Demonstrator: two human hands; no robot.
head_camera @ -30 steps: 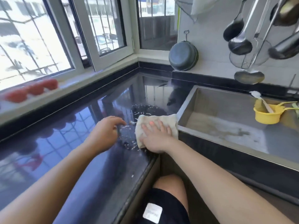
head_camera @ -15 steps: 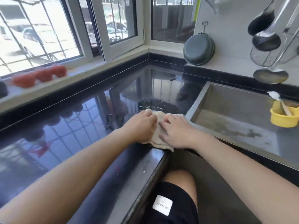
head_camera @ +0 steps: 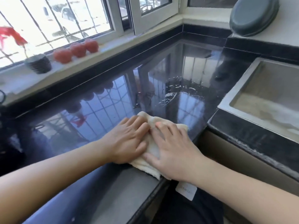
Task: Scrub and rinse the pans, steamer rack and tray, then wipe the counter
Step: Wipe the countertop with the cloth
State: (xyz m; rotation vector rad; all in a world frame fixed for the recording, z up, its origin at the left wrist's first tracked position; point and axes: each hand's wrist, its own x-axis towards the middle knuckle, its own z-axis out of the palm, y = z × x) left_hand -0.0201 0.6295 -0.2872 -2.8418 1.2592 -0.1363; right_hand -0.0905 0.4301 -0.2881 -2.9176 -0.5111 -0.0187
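Note:
A cream cloth lies flat on the glossy black counter, close to its front edge. My left hand presses on the cloth's left side with fingers extended. Beside it, my right hand lies flat on the right side, fingers spread. Water streaks and droplets sit on the counter beyond the cloth. A dark round pan hangs on the wall at the top right. The steel sink is to the right.
On the windowsill stand three red tomatoes and a dark ribbed cup. An open window frame juts over the sill at the back. The counter's front edge runs diagonally below my hands.
My left hand came onto the cloth and both hands slid it leftward and toward the front edge, away from the sink. The view has tilted down and left.

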